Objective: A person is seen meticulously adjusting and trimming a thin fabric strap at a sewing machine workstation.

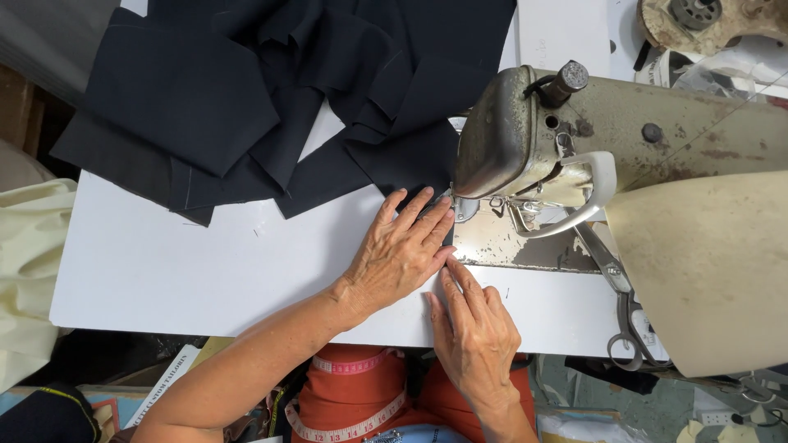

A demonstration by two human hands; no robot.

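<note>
My left hand [400, 250] lies flat, fingers spread, on the white table beside the sewing machine's needle area, its fingertips resting on a dark navy fabric piece [410, 160] that runs under the machine head [513, 139]. My right hand [474, 324] rests just below it, fingers stretched toward the left hand, pressing on the table near the metal needle plate [509, 246]. Neither hand grips anything. What lies under the left palm is hidden.
Several dark navy fabric pieces [213, 98] are piled at the table's far side. Scissors [624, 312] lie to the right of the plate. A beige cover [706, 271] fills the right. Pale yellow cloth [25, 271] hangs at left. A pink measuring tape [349, 365] lies across my lap.
</note>
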